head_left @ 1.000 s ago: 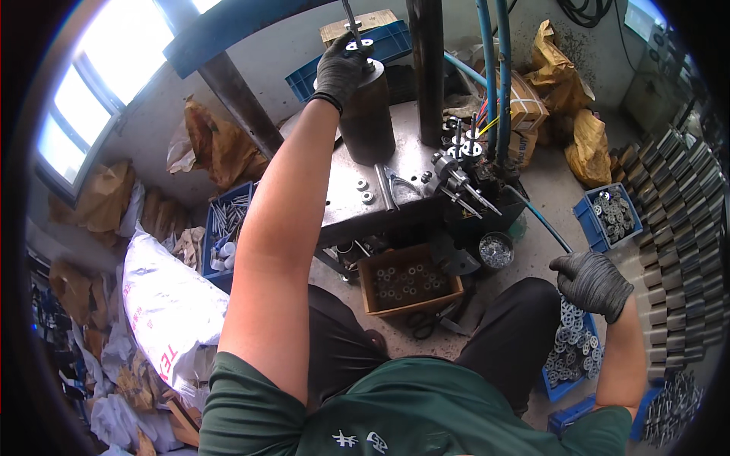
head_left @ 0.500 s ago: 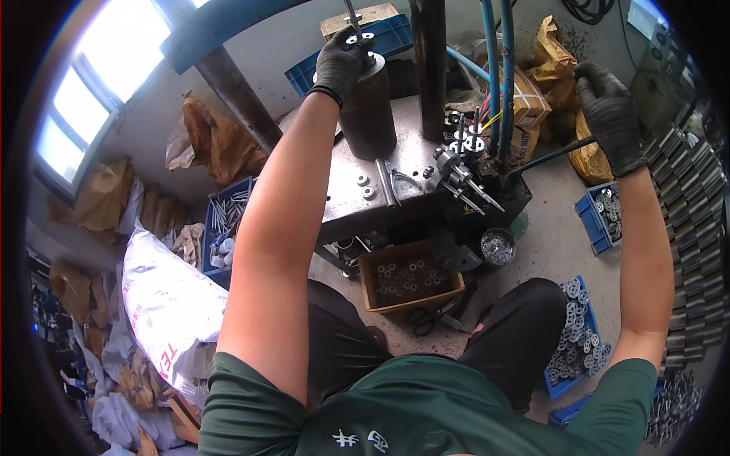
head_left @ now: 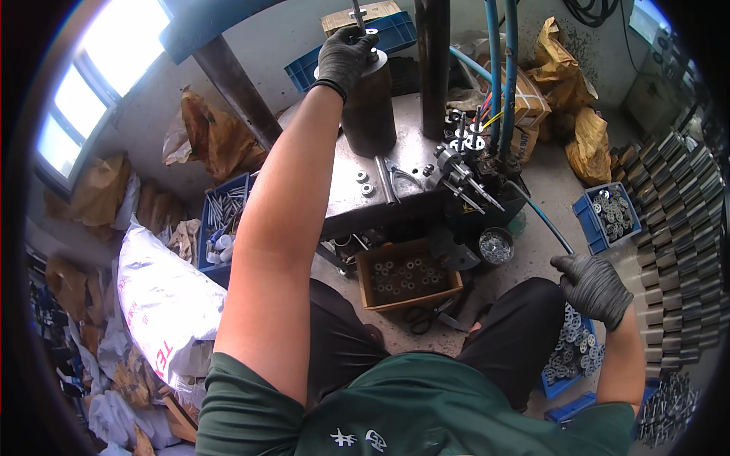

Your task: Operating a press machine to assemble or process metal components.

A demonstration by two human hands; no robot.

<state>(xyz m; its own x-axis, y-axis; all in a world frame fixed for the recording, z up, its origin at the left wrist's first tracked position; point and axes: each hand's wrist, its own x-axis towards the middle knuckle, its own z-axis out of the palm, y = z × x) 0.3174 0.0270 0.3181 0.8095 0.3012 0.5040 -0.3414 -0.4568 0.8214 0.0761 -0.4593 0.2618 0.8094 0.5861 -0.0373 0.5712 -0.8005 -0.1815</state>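
Observation:
My left hand (head_left: 344,57), in a dark grey glove, is above the big steel cylinder (head_left: 368,106) of a press. Its fingers close around a small round metal part (head_left: 371,33), mostly covered by the glove, below an upright rod (head_left: 357,11). Low on the right, my gloved right hand (head_left: 595,289) is closed at the end of a long lever (head_left: 541,216), whose tip the hand hides. Two metal rings (head_left: 364,183) lie on the steel press table (head_left: 346,199), beside a metal tube (head_left: 385,180) and a triangular forked piece (head_left: 407,179).
Shafted gear parts (head_left: 458,169) crowd the table's right corner near blue hoses (head_left: 494,76). Below stand a wooden box (head_left: 366,292) of rings and a can (head_left: 496,246). Blue crates (head_left: 595,242) of round parts and stacked metal pieces (head_left: 673,243) sit right; a white sack (head_left: 163,296) leans left.
My right hand has come down and nearer, and the lever has swung from slanting upward to slanting downward. The left hand stays at the cylinder's top, barely shifted.

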